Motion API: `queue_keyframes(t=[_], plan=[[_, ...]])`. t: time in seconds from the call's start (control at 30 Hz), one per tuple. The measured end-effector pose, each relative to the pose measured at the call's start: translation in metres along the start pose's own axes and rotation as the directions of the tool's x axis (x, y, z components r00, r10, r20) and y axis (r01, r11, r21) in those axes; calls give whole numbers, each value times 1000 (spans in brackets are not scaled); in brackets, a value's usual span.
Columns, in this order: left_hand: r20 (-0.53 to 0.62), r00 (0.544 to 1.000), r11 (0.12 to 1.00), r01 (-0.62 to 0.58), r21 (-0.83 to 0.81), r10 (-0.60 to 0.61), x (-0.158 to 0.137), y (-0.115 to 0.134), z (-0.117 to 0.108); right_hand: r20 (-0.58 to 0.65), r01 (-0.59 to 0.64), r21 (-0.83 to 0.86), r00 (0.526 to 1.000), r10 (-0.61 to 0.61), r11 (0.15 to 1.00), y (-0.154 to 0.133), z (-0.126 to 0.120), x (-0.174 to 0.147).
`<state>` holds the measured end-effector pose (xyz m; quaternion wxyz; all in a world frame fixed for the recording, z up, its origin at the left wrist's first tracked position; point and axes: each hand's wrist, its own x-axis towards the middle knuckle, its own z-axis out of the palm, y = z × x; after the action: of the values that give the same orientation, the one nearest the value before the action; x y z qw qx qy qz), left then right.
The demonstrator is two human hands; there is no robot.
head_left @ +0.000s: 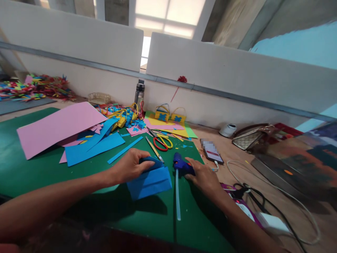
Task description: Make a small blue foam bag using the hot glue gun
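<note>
My left hand [135, 166] pinches a folded piece of blue paper [151, 182], thumb on top, holding it a little above the green mat [123, 218]. On the right, my right hand [202, 174] has its fingers around the handle of a dark blue glue gun [180, 163]. A long pale glue stick [178, 200] sticks out of the gun's back end toward me. Between and beyond the hands lie scissors [162, 142] with red and yellow handles and a slim yellow cutter knife [154, 149]. A narrow blue paper strip [125, 150] rests left of them.
Pink sheets [60, 126] and blue sheets [97, 147] cover the mat's left side. Small yellow paper bags [162, 116] stand at the back. To the right are a phone [212, 151] on a cable, a purple power strip [244, 207], loose cords and a handbag [252, 137].
</note>
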<state>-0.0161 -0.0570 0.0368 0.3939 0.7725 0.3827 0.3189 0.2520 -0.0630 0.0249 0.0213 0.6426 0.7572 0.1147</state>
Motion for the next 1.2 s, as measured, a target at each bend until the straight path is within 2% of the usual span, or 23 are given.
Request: queue_keyframes(t=[0.1,0.17,0.2,0.23,0.3,0.37,0.43,0.53,0.63,0.73,0.83,0.93,1.03,1.2], plan=[[-23,996,993,-78,88,81,0,-2,2,15,25,5,1000,-25,1000,-4,-10,-5],[-9,991,981,-129,146,131,-1,-4,4,-25,18,38,1000,-17,999,-14,-22,-10],[2,988,972,-153,177,155,-1,-5,5,-75,43,145,997,-33,988,-20,-28,-14],[15,984,962,-177,206,178,-1,-6,6,-108,78,307,993,-46,949,-28,-34,-16],[37,976,943,-219,252,216,-2,-8,9,-79,114,612,993,-83,783,-45,-45,-20],[54,971,933,-240,269,234,-4,-8,10,-23,100,776,991,-129,622,-60,-49,-19],[71,971,937,-241,252,230,-5,-8,10,47,64,861,978,-203,504,-72,-48,-15],[36,984,977,-179,115,176,-4,-3,7,117,-37,929,974,-196,368,-78,-42,-10],[-44,999,983,2,-182,-10,-1,2,1,98,-77,958,993,-63,276,-74,-39,-9],[35,976,867,206,-454,-214,3,-1,0,83,-91,980,995,51,177,-69,-42,-11],[155,953,755,302,-582,-261,3,-10,7,89,-98,991,991,100,87,-66,-43,-13],[180,932,653,351,-671,-316,0,-16,17,91,-98,994,989,117,54,-66,-41,-15],[169,914,569,365,-737,-368,-1,-13,22,88,-96,993,989,122,66,-66,-38,-17],[155,912,541,355,-762,-380,1,-10,22,112,-120,990,989,100,69,-66,-37,-18]])
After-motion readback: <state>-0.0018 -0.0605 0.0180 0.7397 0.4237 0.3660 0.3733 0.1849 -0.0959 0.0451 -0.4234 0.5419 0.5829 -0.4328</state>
